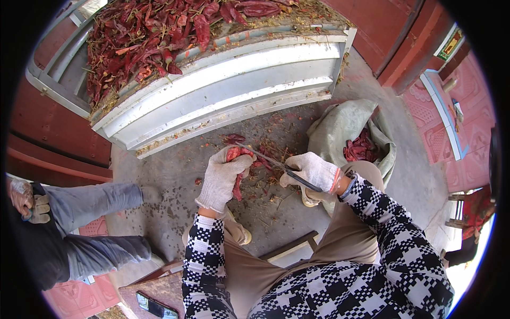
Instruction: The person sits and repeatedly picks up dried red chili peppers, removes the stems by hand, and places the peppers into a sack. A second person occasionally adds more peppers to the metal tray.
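Observation:
My left hand (225, 177), in a white knit glove, is closed around dried red chili peppers (238, 185). Their red ends show above the fingers and below the palm. My right hand (310, 171), gloved likewise, grips the black handle of a long, thin-bladed cutting tool (295, 175). Its grey blade reaches left to the peppers at the top of my left hand; whether it is a knife or scissors is unclear. Below the hands, stem scraps and pepper bits (275, 159) litter the concrete floor. Beside my right knee stands a pale woven sack (334, 131) with red peppers (361, 147) inside.
In front, a metal-sided platform (223, 95) bears a heap of dried red peppers (147, 36). Another person's legs (99, 203) extend in from the left, with a gloved hand (41, 209) near them. A phone (156, 306) lies on a seat (131, 289) at lower left.

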Tool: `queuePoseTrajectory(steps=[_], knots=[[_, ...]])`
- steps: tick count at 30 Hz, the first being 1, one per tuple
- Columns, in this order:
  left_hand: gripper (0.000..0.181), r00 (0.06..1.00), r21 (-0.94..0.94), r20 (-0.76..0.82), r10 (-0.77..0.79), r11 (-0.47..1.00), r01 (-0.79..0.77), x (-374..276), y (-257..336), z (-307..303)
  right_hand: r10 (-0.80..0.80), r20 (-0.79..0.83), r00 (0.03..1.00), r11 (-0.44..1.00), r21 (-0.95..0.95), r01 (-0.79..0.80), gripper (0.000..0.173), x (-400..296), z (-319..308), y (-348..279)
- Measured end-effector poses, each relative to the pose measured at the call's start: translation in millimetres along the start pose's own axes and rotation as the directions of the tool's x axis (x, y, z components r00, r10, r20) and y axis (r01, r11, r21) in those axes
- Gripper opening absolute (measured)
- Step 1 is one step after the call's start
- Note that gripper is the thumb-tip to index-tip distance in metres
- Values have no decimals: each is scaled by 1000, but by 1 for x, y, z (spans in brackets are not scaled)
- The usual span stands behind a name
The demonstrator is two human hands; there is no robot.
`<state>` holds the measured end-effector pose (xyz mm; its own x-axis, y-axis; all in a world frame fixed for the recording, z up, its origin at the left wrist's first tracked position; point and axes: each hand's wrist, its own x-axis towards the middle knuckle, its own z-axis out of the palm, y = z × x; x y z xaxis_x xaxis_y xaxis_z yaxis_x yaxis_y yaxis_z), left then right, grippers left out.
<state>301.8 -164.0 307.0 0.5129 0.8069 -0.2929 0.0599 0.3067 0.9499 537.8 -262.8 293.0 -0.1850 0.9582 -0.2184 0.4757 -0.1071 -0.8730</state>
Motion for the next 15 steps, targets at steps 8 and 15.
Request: queuePoseTrajectory(steps=[8, 15], knots=[[13, 1000, -47, 4, -14, 999, 15, -2, 2, -2, 131, -240, 962, 960, -212, -183, 61, 3, -18, 2], [14, 999, -220, -29, 44, 974, -49, 1, -8, 0, 62, -653, 755, 819, -399, -412, 60, 25, -108, -32]])
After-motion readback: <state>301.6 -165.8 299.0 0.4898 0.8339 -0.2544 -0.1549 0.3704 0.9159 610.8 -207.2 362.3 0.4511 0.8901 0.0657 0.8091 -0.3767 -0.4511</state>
